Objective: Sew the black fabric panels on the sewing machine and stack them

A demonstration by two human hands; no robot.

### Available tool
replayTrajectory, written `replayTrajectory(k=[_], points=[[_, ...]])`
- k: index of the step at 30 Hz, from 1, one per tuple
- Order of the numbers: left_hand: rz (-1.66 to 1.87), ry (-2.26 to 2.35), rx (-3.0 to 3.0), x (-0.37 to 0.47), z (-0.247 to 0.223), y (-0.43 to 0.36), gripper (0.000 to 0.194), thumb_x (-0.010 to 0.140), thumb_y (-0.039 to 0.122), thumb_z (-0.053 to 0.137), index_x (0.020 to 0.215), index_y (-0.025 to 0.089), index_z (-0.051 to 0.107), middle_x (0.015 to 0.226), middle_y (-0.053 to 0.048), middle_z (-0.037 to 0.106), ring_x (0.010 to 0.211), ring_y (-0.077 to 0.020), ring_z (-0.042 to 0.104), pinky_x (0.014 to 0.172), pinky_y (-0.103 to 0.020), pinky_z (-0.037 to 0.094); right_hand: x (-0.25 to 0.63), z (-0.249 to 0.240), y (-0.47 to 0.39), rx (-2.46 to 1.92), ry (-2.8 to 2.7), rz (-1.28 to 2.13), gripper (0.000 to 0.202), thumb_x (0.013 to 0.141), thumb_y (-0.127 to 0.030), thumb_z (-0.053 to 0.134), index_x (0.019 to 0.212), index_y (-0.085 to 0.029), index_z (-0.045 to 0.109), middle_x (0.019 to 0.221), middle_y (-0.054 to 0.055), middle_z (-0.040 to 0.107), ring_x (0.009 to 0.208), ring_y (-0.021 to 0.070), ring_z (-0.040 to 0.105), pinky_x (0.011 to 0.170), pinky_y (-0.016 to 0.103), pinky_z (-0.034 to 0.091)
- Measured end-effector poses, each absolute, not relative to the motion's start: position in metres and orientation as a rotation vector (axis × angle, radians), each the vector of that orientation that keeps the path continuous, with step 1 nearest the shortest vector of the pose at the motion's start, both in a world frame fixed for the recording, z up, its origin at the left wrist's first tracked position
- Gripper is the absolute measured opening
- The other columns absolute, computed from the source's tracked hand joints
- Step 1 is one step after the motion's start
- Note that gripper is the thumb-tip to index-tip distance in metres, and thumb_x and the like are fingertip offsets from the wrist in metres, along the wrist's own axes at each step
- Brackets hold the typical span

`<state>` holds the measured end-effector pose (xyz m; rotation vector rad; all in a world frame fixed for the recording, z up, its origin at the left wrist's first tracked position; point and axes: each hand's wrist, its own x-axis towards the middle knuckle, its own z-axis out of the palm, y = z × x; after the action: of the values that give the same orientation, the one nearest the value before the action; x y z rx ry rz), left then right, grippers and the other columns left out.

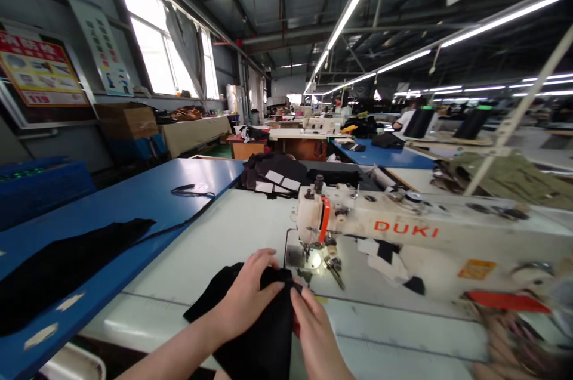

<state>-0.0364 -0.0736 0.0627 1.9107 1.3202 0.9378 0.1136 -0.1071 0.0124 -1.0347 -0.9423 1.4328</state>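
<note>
A piece of black fabric (pixel 259 338) lies over the front of the pale sewing table (pixel 156 314) and hangs past its near edge. My left hand (pixel 250 290) grips its upper edge, thumb pressed on the cloth and fingers curled over it. At the right corner of the same edge, my right hand (pixel 311 320) pinches the fabric between thumb and fingers. Just beyond both hands stands the white sewing machine (pixel 358 219), its lit needle area a little right of the cloth. The fabric does not reach under the presser foot.
On the left, a blue table (pixel 188 174) carries a long black fabric piece (pixel 67 266) and a thin black strip (pixel 188 192). Dark fabric with white labels (pixel 280 180) is heaped behind the machine. White and black scraps (pixel 387 260) lie under its arm. A person (pixel 407 120) sits farther back.
</note>
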Motion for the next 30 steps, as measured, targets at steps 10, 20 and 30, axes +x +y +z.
replayTrajectory(k=[10,20,30], points=[[0.758,1.174,1.890,-0.015,0.040,-0.041,0.010,0.077,0.029,0.056,0.080,0.020,0.061,0.083,-0.001,0.063,0.083,-0.0199,0.057,0.080,-0.028,0.042,0.148,0.005,-0.101,-1.157,-1.221,1.301,0.054,0.082,-0.048,0.056,0.130,-0.024,0.051,0.128,0.006,0.055,0.119,0.0234,0.049,0.099,0.036,0.038],[0.745,1.140,1.983,-0.021,0.037,-0.024,0.011,0.077,0.029,0.058,0.081,0.024,0.067,0.083,0.000,0.067,0.082,-0.0210,0.059,0.077,-0.026,0.042,0.306,0.037,-0.013,-1.936,-2.054,-0.013,0.031,0.085,-0.015,0.043,0.106,-0.012,0.065,0.112,0.015,0.063,0.106,0.0258,0.055,0.093,0.035,0.037],[0.691,1.170,1.965,-0.018,0.016,-0.018,0.013,0.078,0.028,0.056,0.084,0.021,0.065,0.087,-0.002,0.067,0.087,-0.0215,0.060,0.080,-0.027,0.042,0.316,0.013,-0.001,-2.050,-2.130,-0.336,0.031,0.082,-0.004,0.039,0.080,-0.016,0.067,0.088,0.012,0.068,0.086,0.0222,0.060,0.079,0.031,0.036]])
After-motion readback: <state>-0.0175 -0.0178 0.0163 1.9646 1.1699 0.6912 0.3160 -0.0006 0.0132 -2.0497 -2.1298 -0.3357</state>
